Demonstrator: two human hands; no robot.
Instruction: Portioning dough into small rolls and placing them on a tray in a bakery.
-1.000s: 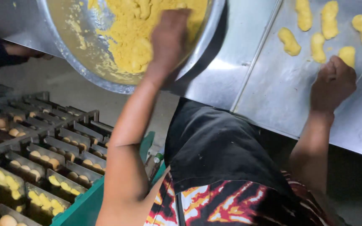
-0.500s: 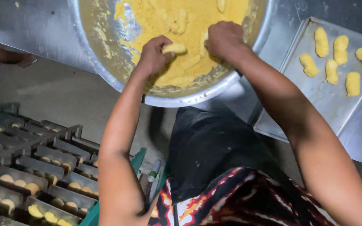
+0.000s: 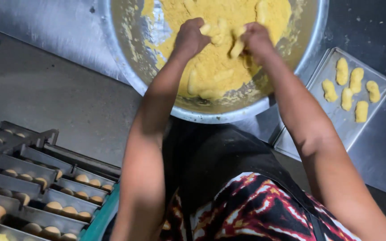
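Both hands raised slightly since earlier | left hand [image 3: 192, 36], right hand [image 3: 254, 39] pinched on yellow dough lump [image 3: 222, 33] | round steel bowl [image 3: 112, 67] beneath | shaped pieces on steel tray [image 3: 300, 138], right

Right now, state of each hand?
Left hand: closed on a lump of yellow dough over the metal bowl.
Right hand: closed on a second dough piece.

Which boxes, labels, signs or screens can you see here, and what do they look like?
None: no package, label, sign or screen shows.
Only a round metal bowl of yellow dough, a flat metal tray at right, and metal racks at lower left.
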